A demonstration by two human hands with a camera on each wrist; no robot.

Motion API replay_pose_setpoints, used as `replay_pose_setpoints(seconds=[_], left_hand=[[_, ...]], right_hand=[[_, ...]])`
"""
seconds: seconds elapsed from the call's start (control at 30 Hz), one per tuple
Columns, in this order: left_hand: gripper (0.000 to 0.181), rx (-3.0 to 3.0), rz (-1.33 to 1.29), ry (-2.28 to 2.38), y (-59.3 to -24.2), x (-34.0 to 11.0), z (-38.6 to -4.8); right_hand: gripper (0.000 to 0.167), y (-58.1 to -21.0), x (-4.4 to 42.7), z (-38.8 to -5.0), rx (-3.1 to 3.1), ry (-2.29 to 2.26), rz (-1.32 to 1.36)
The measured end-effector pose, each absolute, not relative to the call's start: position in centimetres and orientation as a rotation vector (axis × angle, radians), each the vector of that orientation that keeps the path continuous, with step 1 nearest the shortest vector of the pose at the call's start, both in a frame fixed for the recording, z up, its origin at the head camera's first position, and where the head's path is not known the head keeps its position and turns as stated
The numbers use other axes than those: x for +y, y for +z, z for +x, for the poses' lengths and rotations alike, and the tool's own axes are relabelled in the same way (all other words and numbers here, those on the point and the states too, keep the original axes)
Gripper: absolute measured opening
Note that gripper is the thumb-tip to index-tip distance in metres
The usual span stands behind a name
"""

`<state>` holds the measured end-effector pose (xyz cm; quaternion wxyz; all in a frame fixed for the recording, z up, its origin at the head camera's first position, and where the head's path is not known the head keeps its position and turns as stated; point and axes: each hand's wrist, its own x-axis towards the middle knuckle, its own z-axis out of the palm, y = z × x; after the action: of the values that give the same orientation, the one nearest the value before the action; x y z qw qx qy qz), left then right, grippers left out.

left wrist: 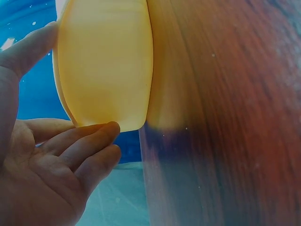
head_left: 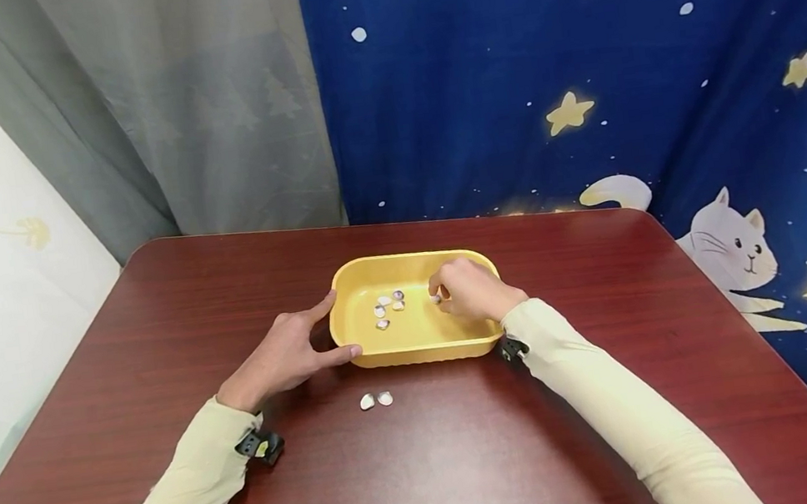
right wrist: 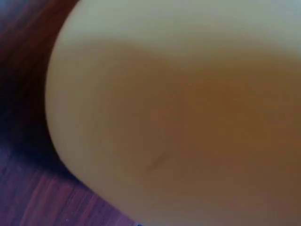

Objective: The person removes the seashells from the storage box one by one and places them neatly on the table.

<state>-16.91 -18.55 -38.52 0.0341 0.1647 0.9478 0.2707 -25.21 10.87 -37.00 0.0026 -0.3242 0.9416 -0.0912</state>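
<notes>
Here we're watching the left hand (head_left: 286, 352) holding the left end of the yellow tray (head_left: 424, 354), thumb and fingers spreading apart around its rim. To that hand's right and nearer to us, 2 loose pale pieces (head_left: 366, 402) are lying side by side on the brown table (head_left: 417, 486). Inside the tray, just right of the left fingertips, we're counting 5 clustered pieces (head_left: 380, 311). Across from them, the right hand (head_left: 472, 287) is curling its fingers and pinching 1 small piece (head_left: 435, 299), while the tray is sitting between both hands.
</notes>
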Motion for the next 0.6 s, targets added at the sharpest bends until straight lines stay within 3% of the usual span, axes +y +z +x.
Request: replay_pose_setpoints(seconds=[0.6], left_hand=[[0.107,2.928,0.504,0.802,-38.6,-18.5,-16.9]], right_hand=[[0.010,-38.2,10.7,-26.7,2.921,-0.272,-0.956]])
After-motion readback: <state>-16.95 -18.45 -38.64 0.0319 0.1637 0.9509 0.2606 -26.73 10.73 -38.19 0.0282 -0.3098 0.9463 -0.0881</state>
